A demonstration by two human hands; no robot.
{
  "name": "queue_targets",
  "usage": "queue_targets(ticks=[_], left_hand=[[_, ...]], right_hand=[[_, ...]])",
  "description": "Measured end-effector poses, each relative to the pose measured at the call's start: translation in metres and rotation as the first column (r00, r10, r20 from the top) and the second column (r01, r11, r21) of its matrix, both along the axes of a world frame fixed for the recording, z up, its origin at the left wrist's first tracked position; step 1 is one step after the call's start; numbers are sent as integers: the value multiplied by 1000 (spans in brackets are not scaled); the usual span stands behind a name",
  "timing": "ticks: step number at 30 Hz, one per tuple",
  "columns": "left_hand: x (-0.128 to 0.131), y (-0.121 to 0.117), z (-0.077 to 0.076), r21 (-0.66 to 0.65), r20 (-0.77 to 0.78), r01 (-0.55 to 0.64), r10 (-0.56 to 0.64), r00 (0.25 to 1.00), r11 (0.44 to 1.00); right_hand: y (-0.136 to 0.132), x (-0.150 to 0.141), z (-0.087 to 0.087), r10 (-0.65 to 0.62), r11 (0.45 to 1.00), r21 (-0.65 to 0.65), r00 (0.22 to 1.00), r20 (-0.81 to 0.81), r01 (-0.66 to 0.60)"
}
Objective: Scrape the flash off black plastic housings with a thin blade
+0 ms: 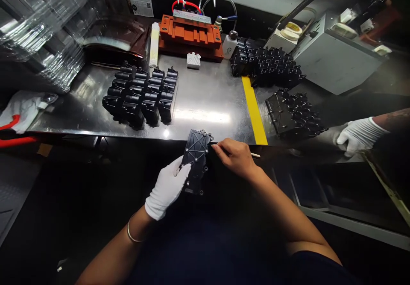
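Observation:
Wearing a white glove, my left hand (166, 187) grips a black plastic housing (196, 148) by its lower left side, thumb across its face. The housing is tilted upright just in front of the bench edge, and its ribbed face with several screws is toward me. My bare right hand (236, 156) is closed around a slim tool (255, 155), whose pale end sticks out behind the fist. The tool's tip points at the housing's upper right edge; whether it touches cannot be made out.
On the metal bench (205, 92) stand rows of black housings (144, 92), with more housings (272, 65) right of a yellow tape strip (253, 110). An orange fixture (190, 33) sits behind, near a grey box (339, 54). A co-worker's gloved hand (360, 136) is at right.

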State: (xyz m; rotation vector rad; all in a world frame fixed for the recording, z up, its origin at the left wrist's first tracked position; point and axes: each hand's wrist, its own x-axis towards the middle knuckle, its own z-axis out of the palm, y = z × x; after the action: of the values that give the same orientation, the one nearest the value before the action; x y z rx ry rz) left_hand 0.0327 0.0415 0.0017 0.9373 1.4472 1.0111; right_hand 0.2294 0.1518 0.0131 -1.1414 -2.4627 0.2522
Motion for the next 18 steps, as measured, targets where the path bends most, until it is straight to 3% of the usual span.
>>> queue_targets(ticks=[4, 8, 12, 18], left_hand=[[1, 0, 2, -12, 11, -8, 8, 1000, 1000], [2, 0, 2, -4, 4, -11, 11, 1000, 1000], [2, -1, 1, 11, 13, -3, 3, 1000, 1000], [1, 0, 0, 18, 32, -1, 0, 999, 1000]], right_hand=[[-6, 3, 2, 74, 997, -29, 996, 49, -73], [-4, 2, 4, 29, 999, 29, 994, 107, -32], [-5, 0, 4, 67, 997, 33, 995, 77, -70], [-10, 0, -1, 28, 999, 45, 1000, 13, -29]])
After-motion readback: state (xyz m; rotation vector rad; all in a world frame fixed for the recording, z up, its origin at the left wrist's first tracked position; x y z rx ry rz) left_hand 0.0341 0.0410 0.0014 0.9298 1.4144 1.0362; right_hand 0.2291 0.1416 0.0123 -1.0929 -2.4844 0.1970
